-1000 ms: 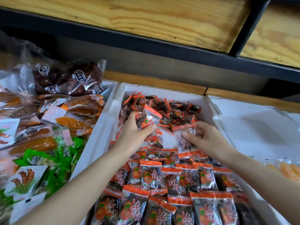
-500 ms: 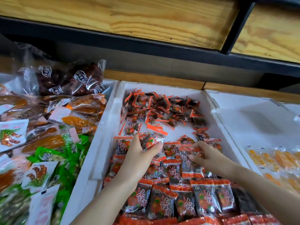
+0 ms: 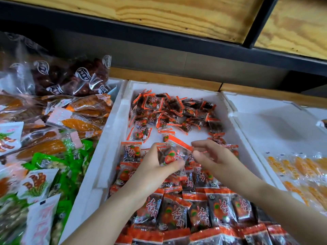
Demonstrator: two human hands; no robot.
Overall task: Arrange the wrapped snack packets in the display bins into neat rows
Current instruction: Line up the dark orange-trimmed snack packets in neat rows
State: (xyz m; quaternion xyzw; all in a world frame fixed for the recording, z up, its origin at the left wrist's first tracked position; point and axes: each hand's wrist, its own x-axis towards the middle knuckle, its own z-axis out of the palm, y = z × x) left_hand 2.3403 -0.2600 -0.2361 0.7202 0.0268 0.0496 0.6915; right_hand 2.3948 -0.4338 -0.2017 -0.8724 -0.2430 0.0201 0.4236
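Two hands are in the middle bin, one of three white foam bins I can see. My left hand grips one packet between thumb and curled fingers. It's held just above the rows, with its orange seal tilted toward the right. My right hand sits right next to that seal with its fingers curled in. Honestly can't tell if it's pinching the corner or just touching it.

Counting what's in this bin: the row nearest my wrists shows at least five packets side by side, all label-up, with more rows above and below it partly hidden by my arms. At the back is a loose heap, way too jumbled to count. A single packet lies by itself on the bare white floor between heap and rows.

The left bin is stuffed with dark red, orange, green and white bags. The right bin has yellow-orange packets in its near corner. One wooden shelf runs overhead.
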